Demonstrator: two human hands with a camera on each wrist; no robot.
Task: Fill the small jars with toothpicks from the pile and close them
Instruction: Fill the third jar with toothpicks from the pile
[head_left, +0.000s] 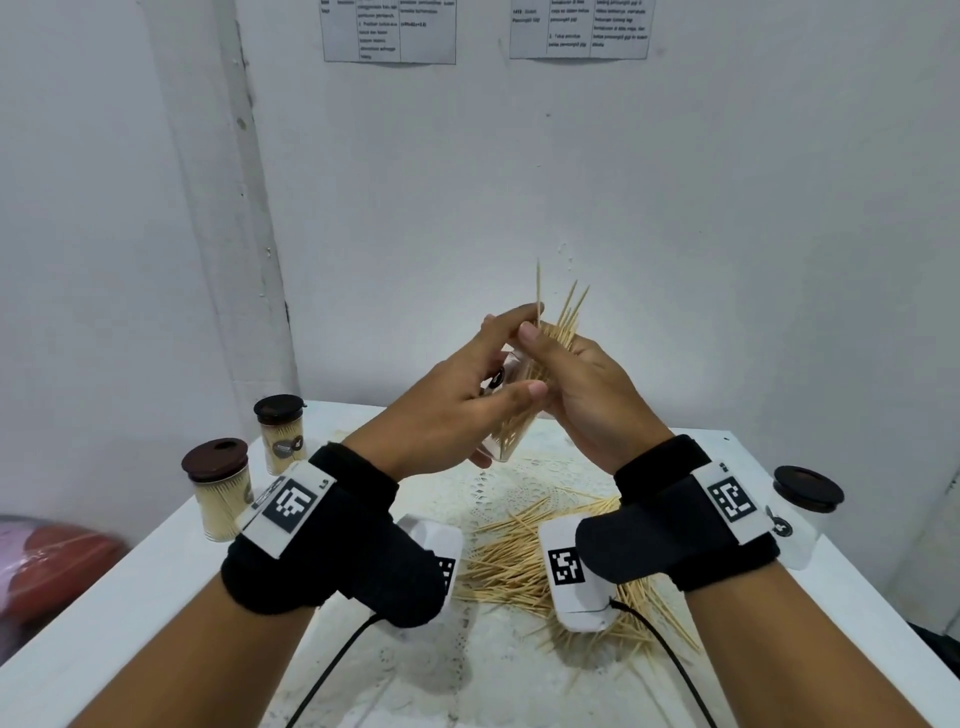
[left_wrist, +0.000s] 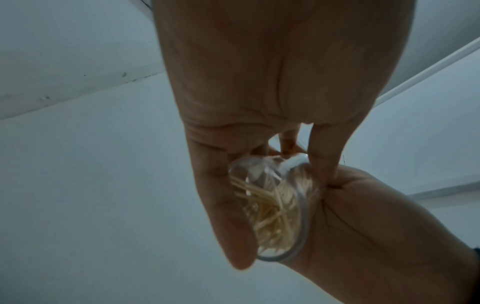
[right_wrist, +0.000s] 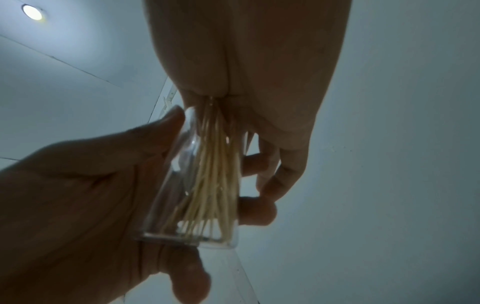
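Note:
Held up above the table, a clear small jar (head_left: 511, 421) (left_wrist: 275, 205) (right_wrist: 205, 185) is gripped by my left hand (head_left: 467, 395) (right_wrist: 91, 195), tilted, mouth up toward my right hand. My right hand (head_left: 566, 379) (left_wrist: 376, 216) pinches a bundle of toothpicks (head_left: 561, 327) whose lower ends sit inside the jar and whose tips fan out above the fingers. In the right wrist view the toothpicks (right_wrist: 215, 168) reach to the jar's bottom. A loose toothpick pile (head_left: 519, 556) lies on the table below my wrists.
Two filled jars with brown lids (head_left: 221, 488) (head_left: 280, 434) stand at the table's left edge. An empty jar with a brown lid (head_left: 802, 512) stands at the right edge. A white lace mat (head_left: 498, 493) lies under the pile. The wall is close behind.

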